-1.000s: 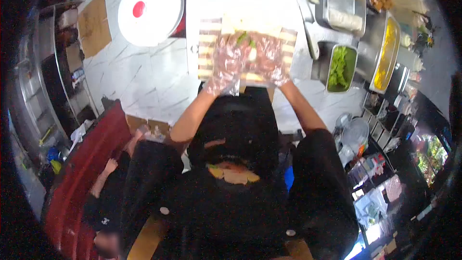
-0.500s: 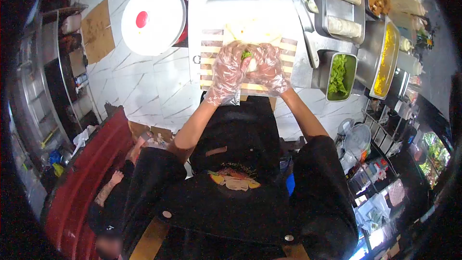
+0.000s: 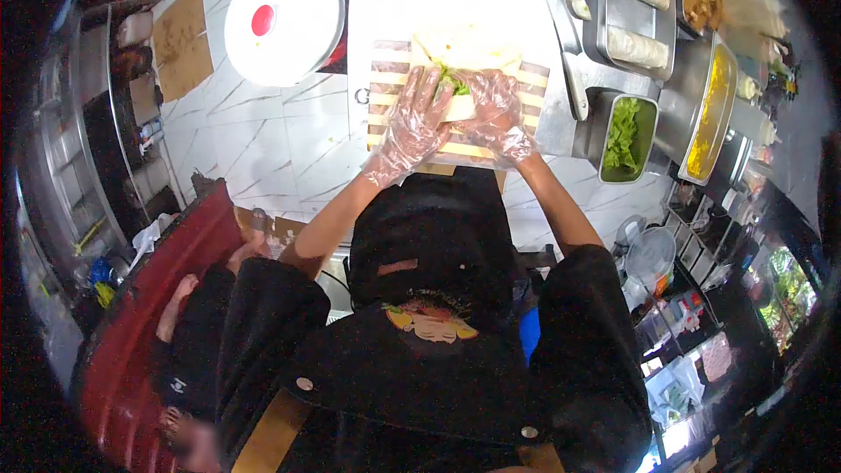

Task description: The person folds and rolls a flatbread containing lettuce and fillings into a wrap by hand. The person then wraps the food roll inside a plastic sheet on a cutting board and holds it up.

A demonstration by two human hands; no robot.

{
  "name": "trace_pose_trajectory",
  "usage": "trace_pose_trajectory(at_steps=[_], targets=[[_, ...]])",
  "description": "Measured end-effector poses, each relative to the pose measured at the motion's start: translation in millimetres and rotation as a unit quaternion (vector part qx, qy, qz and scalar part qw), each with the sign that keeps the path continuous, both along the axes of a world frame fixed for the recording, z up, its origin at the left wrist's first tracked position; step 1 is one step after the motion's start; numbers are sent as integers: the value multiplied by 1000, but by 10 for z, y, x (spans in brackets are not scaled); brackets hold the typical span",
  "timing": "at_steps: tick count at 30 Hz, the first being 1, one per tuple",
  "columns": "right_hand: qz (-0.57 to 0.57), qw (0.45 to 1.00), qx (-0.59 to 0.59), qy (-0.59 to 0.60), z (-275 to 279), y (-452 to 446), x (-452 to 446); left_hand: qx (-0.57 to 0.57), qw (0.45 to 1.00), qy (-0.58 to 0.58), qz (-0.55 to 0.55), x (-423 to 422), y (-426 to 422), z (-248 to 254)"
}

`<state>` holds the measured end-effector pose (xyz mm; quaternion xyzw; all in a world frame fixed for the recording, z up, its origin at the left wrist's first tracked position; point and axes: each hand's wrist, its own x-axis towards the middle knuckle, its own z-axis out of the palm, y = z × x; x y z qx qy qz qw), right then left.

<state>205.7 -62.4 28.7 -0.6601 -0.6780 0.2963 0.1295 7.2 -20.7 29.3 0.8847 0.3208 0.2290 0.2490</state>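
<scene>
A tortilla wrap [image 3: 460, 109] with green lettuce [image 3: 449, 81] showing at its fold lies on a brown-and-cream striped sheet [image 3: 534, 81]. Its flat far part spreads beyond my hands. Both hands wear clear plastic gloves. My left hand [image 3: 413, 116] rests along the left side of the wrap, fingers stretched forward and slightly apart. Over the right side, my right hand [image 3: 493, 109] curls its fingers round the folded edge. Part of the filling is hidden beneath the fingers.
To the right are a long-handled knife [image 3: 572, 79], a tray [image 3: 600, 31] with two rolled wraps, a lettuce container [image 3: 653, 136] and a pan with yellow filling [image 3: 703, 136]. A white round lid [image 3: 302, 22] stands left. Another person's arm [image 3: 175, 307] shows at lower left.
My left hand has straightened its fingers and moved slightly away from my right hand. More of the wrap's folded near edge and lettuce now shows between the hands.
</scene>
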Motion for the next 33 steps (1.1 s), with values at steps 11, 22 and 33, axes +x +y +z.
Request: trace_pose_trajectory(at_steps=[11,22,33], targets=[[-20,995,93,15,78,8,-21,40,998,44,12,167,160,57],[-33,992,118,1,161,-98,-69,43,994,80,-63,129,333,93],[14,973,201,-112,-102,-110,-57,-20,994,80,-74,148,407,85]])
